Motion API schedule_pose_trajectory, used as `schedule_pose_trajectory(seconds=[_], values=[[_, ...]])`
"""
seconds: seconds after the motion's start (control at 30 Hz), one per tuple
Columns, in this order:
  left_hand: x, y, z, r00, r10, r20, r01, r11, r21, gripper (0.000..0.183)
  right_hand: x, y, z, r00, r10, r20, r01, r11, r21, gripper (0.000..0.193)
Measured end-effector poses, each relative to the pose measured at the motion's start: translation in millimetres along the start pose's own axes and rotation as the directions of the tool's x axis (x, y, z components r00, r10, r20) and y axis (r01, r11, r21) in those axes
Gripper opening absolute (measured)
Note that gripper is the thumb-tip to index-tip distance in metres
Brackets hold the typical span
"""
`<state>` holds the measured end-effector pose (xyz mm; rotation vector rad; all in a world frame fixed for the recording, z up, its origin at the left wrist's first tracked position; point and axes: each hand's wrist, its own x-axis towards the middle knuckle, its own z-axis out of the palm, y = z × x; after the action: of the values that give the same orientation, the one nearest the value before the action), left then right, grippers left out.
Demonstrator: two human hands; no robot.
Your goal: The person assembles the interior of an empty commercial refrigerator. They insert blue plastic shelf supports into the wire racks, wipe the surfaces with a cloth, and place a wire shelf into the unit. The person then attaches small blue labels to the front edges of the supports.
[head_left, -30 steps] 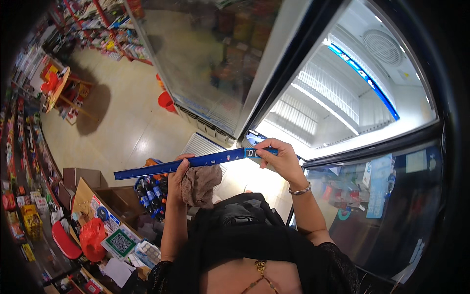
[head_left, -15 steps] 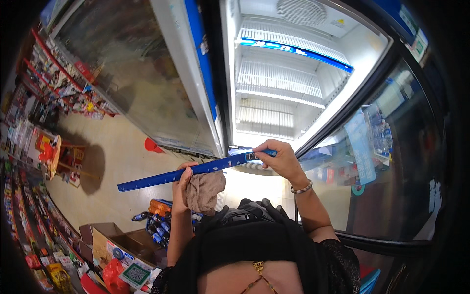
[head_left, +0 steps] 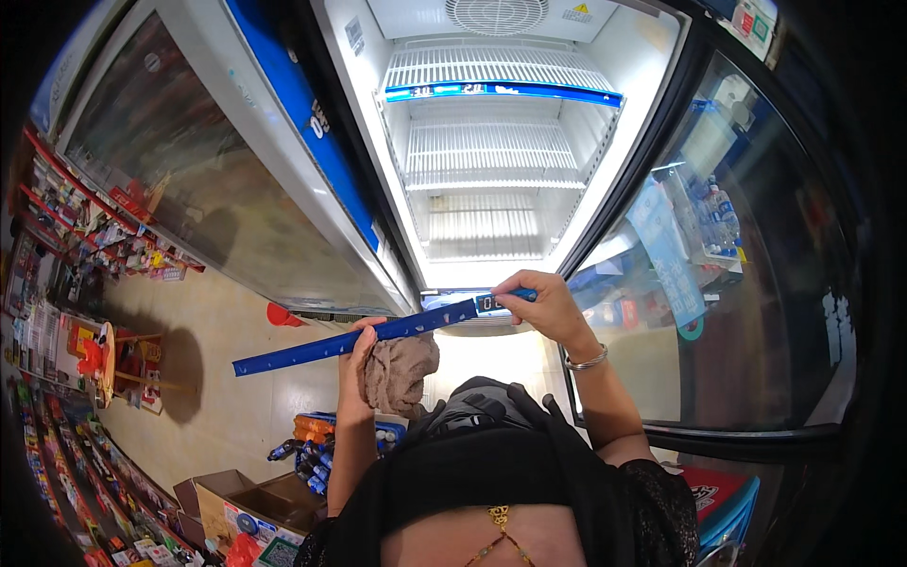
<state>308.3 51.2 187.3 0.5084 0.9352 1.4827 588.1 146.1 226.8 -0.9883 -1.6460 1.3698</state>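
Observation:
A long blue shelf label strip (head_left: 331, 348) lies slantwise across the front of me, its right end higher. My left hand (head_left: 361, 354) is closed round its middle, and a crumpled brown cloth (head_left: 402, 370) is bunched in the same hand. At the strip's right end, my right hand (head_left: 540, 304) pinches a small dark price tag (head_left: 487, 303) with light digits. Its fingertips hide part of the tag. Beyond both hands stands an open upright fridge with bare wire shelves (head_left: 493, 146); another blue strip (head_left: 529, 91) runs along its upper shelf edge.
The fridge's glass door (head_left: 718, 283) is swung wide on the right. To the left stands a second glass-fronted cooler (head_left: 179, 142). Cardboard boxes (head_left: 213, 487) and several dark-capped bottles (head_left: 312, 463) are on the floor at lower left. A wooden stool (head_left: 111, 364) stands further left.
My view has shifted, so the fridge sits further left and more of its open door shows. Both hands keep hold of the strip, tag and cloth, nearly unmoved relative to me.

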Motion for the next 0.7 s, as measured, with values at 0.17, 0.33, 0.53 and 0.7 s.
schedule_pose_trajectory(seconds=[0.17,0.33,0.53,0.7], values=[[7,-3,6,1.0,-0.012,0.017,0.012,1.0,-0.002,0.031,-3,3,-5,1.0,0.026,-0.009,-0.026,1.0,-0.006,0.012],[9,-3,12,0.999,-0.014,0.029,0.014,1.0,-0.01,0.031,-3,4,-6,0.999,0.033,-0.021,-0.034,0.998,-0.046,0.011],[13,-4,12,0.999,-0.016,0.042,0.016,1.0,-0.004,0.031,-1,2,-8,0.999,-0.002,-0.04,-0.001,0.997,-0.075,0.011],[16,-1,14,0.999,-0.034,0.042,0.035,0.999,-0.022,0.032,-1,3,-8,0.998,-0.006,-0.065,0.004,1.0,-0.029,0.011]])
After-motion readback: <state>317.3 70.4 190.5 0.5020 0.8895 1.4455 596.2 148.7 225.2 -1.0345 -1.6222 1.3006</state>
